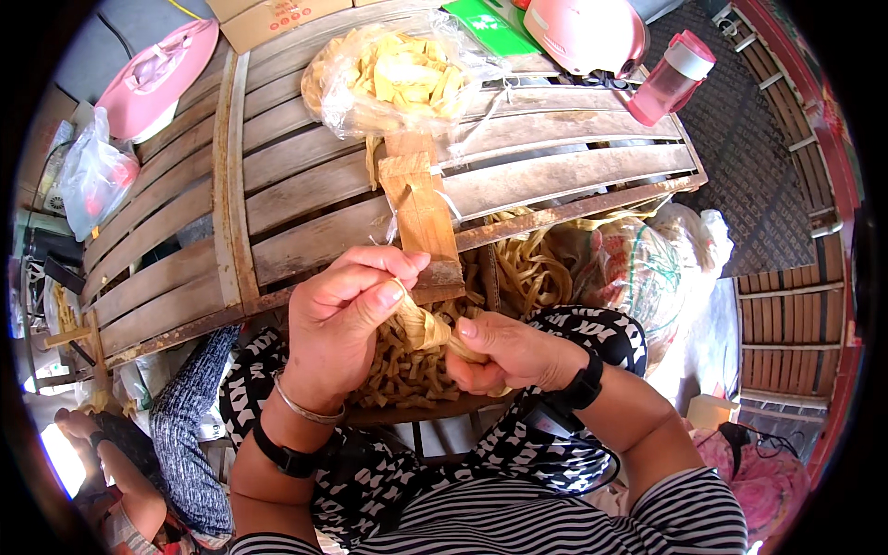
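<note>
Between my two hands is a flat, pale yellow strip [422, 326], folded over itself into a loose twist; its exact material I cannot tell. The upper end is pinched between the thumb and fingers of my left hand [333, 319]. Lower down, my right hand [509, 351] closes thumb and fingers round the other end. Under the hands, a heap of short, knotted-looking yellowish pieces [393, 377] lies in front of my lap. Just beyond my left fingertips, a wooden board [421, 222] is tied to the slatted table and juts over its near edge.
On the slatted table [305, 176] lies an opened clear bag of yellow strips [407, 74]. A pink cap [157, 74], pink helmet [587, 35] and pink bottle [671, 79] lie around it. Long strips [536, 268] and a stuffed plastic sack [652, 268] sit below the edge. Another person's arm [129, 481] shows at lower left.
</note>
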Demonstrator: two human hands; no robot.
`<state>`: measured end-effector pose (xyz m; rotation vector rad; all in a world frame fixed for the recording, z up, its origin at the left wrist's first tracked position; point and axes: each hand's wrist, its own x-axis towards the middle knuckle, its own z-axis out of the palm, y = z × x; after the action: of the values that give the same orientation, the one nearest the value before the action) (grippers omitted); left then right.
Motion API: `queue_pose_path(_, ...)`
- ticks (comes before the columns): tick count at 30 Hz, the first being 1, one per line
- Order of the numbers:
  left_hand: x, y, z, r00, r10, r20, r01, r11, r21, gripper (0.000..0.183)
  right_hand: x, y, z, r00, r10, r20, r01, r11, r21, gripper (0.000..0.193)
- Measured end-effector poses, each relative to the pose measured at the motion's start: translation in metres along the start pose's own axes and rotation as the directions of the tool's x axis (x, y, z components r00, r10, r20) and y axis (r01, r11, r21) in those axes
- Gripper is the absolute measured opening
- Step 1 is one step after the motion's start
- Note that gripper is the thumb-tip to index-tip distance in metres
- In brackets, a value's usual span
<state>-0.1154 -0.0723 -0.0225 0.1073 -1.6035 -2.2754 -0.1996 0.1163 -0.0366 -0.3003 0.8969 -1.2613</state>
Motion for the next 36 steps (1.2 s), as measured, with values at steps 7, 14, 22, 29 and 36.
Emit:
queue_pose_path(7, 0.008, 0.005, -0.017, 0.814, -0.485, 0.319, 0.541, 0.833, -0.115, 0.025, 0.009, 0.0, -0.003, 0.999, -0.049, 0.002, 0.047, 0.974, 0.223, 0.053)
queue_pose_path(14, -0.012, -0.011, -0.01, 0.914, -0.399, 0.067, 0.404, 0.886, -0.229, 0.011, -0.002, -0.021, 0.001, 0.925, -0.089, -0.37, 0.041, 0.99, -0.135, 0.037)
queue_pose_path(22, 0.022, -0.037, -0.009, 0.923, -0.316, -0.219, 0.328, 0.945, 0.021, 0.007, 0.033, -0.031, -0.03, 0.436, -0.829, -0.351, 0.005, 0.392, -0.92, 0.022)
queue_pose_path(29, 0.024, -0.059, -0.028, 0.912, -0.204, -0.357, 0.343, 0.855, 0.388, 0.016, 0.042, -0.035, -0.039, 0.345, -0.919, -0.192, -0.252, 0.107, -0.962, 0.02)
queue_pose_path(36, -0.014, -0.036, 0.021, 0.765, -0.613, -0.197, 0.587, 0.79, -0.176, 0.021, 0.028, -0.022, 0.002, 0.455, -0.799, 0.392, 0.351, -0.243, -0.904, 0.012)
